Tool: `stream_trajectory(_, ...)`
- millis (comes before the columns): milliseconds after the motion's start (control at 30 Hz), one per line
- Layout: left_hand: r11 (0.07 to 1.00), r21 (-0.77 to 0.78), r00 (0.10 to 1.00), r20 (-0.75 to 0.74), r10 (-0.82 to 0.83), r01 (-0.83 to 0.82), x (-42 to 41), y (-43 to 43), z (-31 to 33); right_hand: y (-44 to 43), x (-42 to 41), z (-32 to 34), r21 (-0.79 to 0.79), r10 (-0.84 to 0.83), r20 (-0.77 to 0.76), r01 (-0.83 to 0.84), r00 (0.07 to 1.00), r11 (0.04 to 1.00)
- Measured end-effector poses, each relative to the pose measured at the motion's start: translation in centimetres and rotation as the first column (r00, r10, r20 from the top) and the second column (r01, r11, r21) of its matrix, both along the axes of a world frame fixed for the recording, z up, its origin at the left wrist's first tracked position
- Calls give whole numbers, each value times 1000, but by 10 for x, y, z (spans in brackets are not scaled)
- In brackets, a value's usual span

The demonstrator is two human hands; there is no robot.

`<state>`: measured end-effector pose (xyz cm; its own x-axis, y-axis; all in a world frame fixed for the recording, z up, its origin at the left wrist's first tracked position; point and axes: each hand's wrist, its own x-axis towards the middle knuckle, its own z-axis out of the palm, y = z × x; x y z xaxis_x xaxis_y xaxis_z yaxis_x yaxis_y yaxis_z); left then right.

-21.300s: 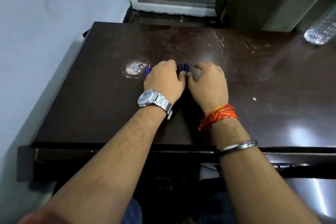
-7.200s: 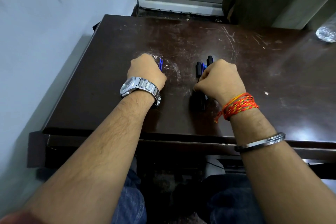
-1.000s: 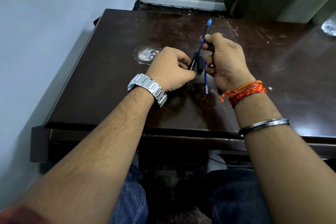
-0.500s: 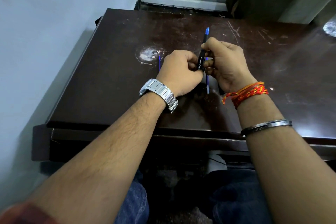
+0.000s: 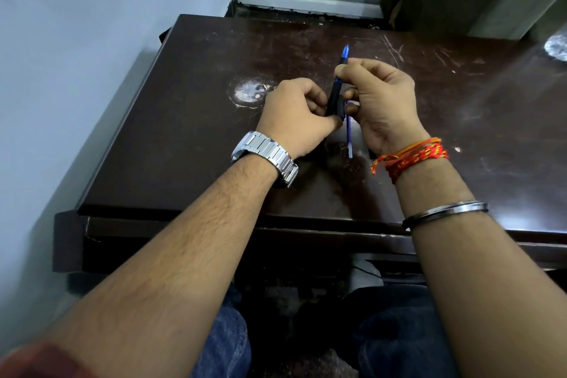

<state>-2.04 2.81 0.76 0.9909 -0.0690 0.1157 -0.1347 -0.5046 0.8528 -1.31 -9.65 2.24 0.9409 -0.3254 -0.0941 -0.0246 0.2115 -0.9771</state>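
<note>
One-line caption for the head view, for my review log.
Left hand and right hand grip a blue-tipped black pen over a dark table.

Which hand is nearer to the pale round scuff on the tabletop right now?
Left. The left hand sits just right of the scuff, knuckles almost at its edge, gripping the pen. The right hand grips the same pen farther right, beyond the left hand.

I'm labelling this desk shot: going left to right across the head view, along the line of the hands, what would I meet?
Pale worn patch → left hand → pen → right hand → bottle, cut off by the right edge.
</note>
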Motion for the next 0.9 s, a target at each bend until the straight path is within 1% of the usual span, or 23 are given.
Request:
stream_trajectory(100,1000,-20,999,-32,12,-13,-1,-1,-1,2,-1,0,46,21,12,-22,1000,999)
stream_trajectory(233,994,-108,995,-103,11,-22,1,-4,3,4,-2,2,68,43,27,-44,999,997)
stream_trajectory(333,984,-174,996,-85,28,-43,1,-2,3,5,-3,2,40,43,22,-44,999,998)
stream_trajectory(433,979,-177,995,-23,99,-102,0,-1,3,5,-3,2,57,44,31,-45,999,997)
stream_trajectory(533,972,-211,992,-96,88,-106,2,-3,4,7,-3,1,56,47,32,-49,998,997)
stream_trajectory(567,973,-211,992,-98,77,-97,3,-3,4,8,-3,1,49,45,29,-46,999,998)
stream_trajectory(633,979,-180,994,-50,93,-101,3,-2,3,9,-3,0,26,37,24,-38,999,999)
stream_trajectory(700,978,-153,990,0,140,-138,3,0,2,9,-2,-1,13,34,27,-34,999,999)
stream_trajectory(767,970,-194,988,-66,139,-149,3,-1,4,9,-2,-1,28,39,35,-40,999,999)
stream_trajectory(800,963,-228,986,-113,120,-143,3,-1,5,9,-3,-1,35,44,32,-45,999,998)
stream_trajectory(833,964,-235,987,-128,99,-127,4,-1,6,9,-3,-1,33,48,25,-49,999,998)
stream_trajectory(900,973,-208,992,-94,80,-99,3,-1,5,9,-5,0,26,49,16,-50,999,998)
